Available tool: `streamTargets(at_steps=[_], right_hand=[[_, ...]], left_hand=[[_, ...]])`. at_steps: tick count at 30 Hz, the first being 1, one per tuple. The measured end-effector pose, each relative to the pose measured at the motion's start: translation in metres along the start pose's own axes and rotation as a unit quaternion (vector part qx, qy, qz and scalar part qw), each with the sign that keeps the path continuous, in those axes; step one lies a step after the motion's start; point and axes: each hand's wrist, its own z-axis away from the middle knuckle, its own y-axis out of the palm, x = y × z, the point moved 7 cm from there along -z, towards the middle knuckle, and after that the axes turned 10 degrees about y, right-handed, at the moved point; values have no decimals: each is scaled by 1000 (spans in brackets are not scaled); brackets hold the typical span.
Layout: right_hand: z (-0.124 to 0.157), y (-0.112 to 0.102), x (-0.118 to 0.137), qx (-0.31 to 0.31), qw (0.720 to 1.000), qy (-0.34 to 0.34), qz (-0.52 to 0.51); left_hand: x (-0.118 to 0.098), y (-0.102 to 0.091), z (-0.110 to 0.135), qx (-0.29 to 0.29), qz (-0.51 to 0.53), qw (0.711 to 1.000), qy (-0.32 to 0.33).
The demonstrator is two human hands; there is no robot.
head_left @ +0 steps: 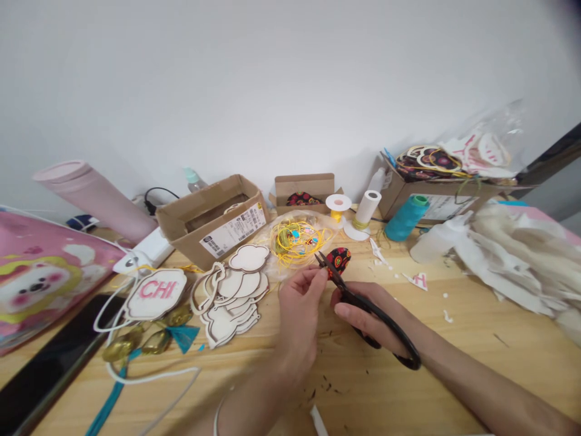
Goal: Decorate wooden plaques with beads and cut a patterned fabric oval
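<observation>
The wooden table point(454, 363) is carrying three cardboard boxes point(193, 245) near the wall; the left one is showing a white label, too small for reading. The right hand point(367, 309) is curling its fingers around the handles of one pair of black scissors point(348, 295). At left of the frame, one white plaque point(155, 292) is displaying pink "CHI". Near the centre, the left hand point(297, 297) is pinching, with its fingers, one patterned piece point(340, 260), black with red and yellow motifs and a rounded edge. At right, one scrap point(418, 280) is showing "H".
</observation>
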Motion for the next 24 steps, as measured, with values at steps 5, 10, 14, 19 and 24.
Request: streamTargets(at_steps=[5, 10, 14, 19, 24], right_hand=[[1, 0, 4, 2, 1000, -10, -7], [-1, -1, 3, -22, 1000, -4, 5], [-2, -1, 1, -41, 999, -6, -5], [-2, -2, 1, -72, 997, -8, -24], [-2, 0, 4, -65, 997, -12, -27]], left_hand=[[-2, 0, 2, -13, -3, 1000, 11], [-3, 2, 1, -23, -11, 999, 23], [-6, 3, 1, -27, -24, 999, 34], [-8, 2, 3, -37, -31, 998, 35], [-6, 2, 3, -41, -22, 998, 29]])
